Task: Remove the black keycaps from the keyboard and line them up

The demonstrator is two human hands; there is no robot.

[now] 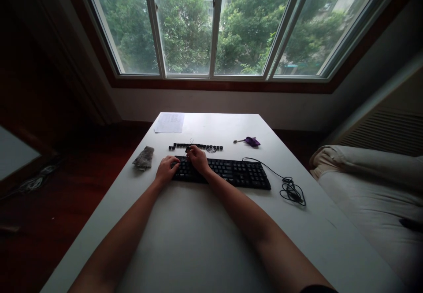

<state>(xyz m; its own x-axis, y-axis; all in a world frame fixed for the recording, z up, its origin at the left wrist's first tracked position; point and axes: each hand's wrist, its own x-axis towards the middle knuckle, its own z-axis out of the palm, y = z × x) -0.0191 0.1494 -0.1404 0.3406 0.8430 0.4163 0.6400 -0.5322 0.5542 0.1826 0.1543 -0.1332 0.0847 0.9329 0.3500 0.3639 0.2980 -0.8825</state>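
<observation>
A black keyboard [236, 172] lies across the white table, its cable trailing off to the right. My left hand [167, 168] is closed around the keyboard's left end, with the thumb near the keys. Over the left part of the keys, my right hand [198, 158] pinches a small dark tool with thin wire ends, which looks like a keycap puller [188, 149]. Whether a keycap sits in its wires is too small to tell. Just behind the keyboard stands a row of loose black keycaps [214, 147], partly hidden by my right hand.
A grey cloth [144, 158] lies to the left and a sheet of paper [169, 123] at the far left corner. A purple object with a brush-like end [252, 142] lies at the back right. The coiled cable [292, 191] rests near the right edge of the table [158, 240].
</observation>
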